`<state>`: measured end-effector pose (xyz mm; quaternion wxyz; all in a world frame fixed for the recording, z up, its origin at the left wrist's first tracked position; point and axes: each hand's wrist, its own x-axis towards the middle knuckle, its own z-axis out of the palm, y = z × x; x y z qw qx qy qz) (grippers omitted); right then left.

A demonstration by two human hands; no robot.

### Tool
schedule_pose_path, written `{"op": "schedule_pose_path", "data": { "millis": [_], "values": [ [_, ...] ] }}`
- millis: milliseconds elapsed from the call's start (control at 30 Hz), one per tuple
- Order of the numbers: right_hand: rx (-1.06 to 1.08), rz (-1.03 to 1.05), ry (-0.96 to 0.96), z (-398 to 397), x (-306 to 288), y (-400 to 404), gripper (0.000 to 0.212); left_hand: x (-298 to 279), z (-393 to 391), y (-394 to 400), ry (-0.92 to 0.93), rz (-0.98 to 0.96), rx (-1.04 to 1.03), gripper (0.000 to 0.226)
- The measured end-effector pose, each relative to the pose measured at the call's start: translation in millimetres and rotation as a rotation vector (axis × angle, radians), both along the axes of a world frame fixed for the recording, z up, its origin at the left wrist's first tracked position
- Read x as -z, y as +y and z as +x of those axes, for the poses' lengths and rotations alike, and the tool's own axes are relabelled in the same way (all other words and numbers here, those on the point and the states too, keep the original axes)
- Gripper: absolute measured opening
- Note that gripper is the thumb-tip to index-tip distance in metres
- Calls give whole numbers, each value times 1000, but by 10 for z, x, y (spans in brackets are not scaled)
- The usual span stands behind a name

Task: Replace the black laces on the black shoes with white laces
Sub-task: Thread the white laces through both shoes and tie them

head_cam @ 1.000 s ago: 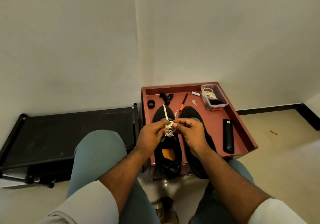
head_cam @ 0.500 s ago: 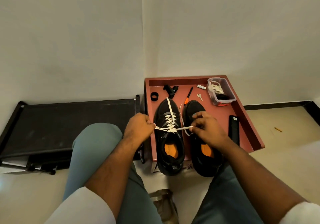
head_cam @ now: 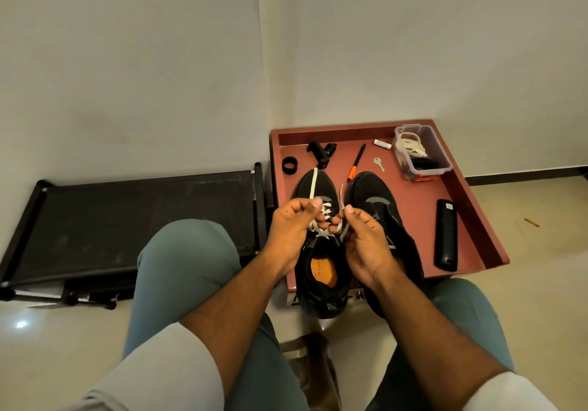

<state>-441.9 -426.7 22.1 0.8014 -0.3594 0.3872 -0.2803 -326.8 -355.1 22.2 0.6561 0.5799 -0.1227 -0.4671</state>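
Note:
Two black shoes stand side by side on a red tray (head_cam: 471, 207), toes pointing away from me. The left shoe (head_cam: 321, 283) has an orange insole and a white lace (head_cam: 325, 213) threaded through its eyelets. My left hand (head_cam: 291, 229) pinches one end of that lace, which runs up over the toe. My right hand (head_cam: 366, 242) pinches the other end, close beside the left hand above the shoe's tongue. The right shoe (head_cam: 378, 204) shows no lace and is partly hidden by my right hand.
On the tray lie a clear box (head_cam: 416, 153) holding white and black laces, a remote (head_cam: 446, 235), a key (head_cam: 378, 164), an orange-handled tool (head_cam: 356, 165), a black ring (head_cam: 289, 165) and a black clip (head_cam: 321, 153). A black rack (head_cam: 127, 220) stands on the left.
My hands had pulled the lace ends apart to either side; now they have come back together over the left shoe, with the ends held upward.

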Motion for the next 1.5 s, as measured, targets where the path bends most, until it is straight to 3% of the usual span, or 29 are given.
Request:
{"op": "schedule_pose_path", "data": {
  "millis": [100,267,500,700,933,1133,1400,1500],
  "values": [
    [12,-30,23,23,28,-15,19,27,-23,-20,18,0,21,17],
    [56,-22,53,25,104,-68,18,59,55,-23,62,5,25,25],
    [43,-50,89,54,44,-30,15,158,67,-5,-55,83,-224,38],
    [-91,-108,79,-48,52,-113,30,121,50,-25,-72,7,-160,34],
    [-294,-383,124,18,-67,-190,24,87,41,-47,-26,-8,-77,9],
    [-517,-430,194,39,-155,-346,54,60,54,-66,-2,17,-43,4],
    [-409,-461,233,51,-71,-307,20,91,72,-100,-143,28,-1,29],
    [-300,-437,248,72,-16,-294,12,86,61,-101,-109,21,-14,11]
  ]
}}
